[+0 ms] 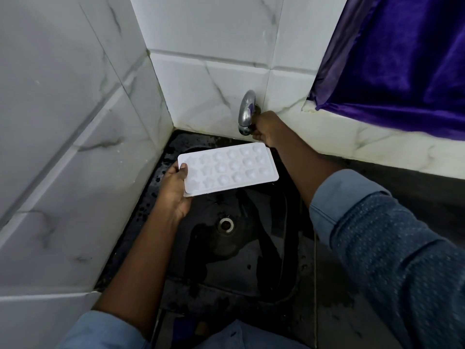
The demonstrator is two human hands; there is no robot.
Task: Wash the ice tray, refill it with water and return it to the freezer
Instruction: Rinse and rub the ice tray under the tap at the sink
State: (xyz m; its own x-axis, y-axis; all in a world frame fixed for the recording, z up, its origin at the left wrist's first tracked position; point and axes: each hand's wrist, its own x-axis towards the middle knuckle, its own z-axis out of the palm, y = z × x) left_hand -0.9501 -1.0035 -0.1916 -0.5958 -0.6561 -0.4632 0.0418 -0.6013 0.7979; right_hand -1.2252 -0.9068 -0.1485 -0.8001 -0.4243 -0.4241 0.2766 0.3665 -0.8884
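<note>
Left hand [173,187] grips tray [229,170] end, thumb on top, fingers under; tray held cups up over wet black sink [251,248]. Right hand [265,127] curled round tap [246,112]

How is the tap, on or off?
Off: no water falls from the tap, which the right hand grips, onto the ice tray.

Dim, soft light, brightest on the wall tiles [214,34] toward twelve o'clock. The ice tray [227,170] looks washed out; the sink [251,250] at six o'clock lies in shadow. Wide-angle distortion bends lines at the edges.
</note>
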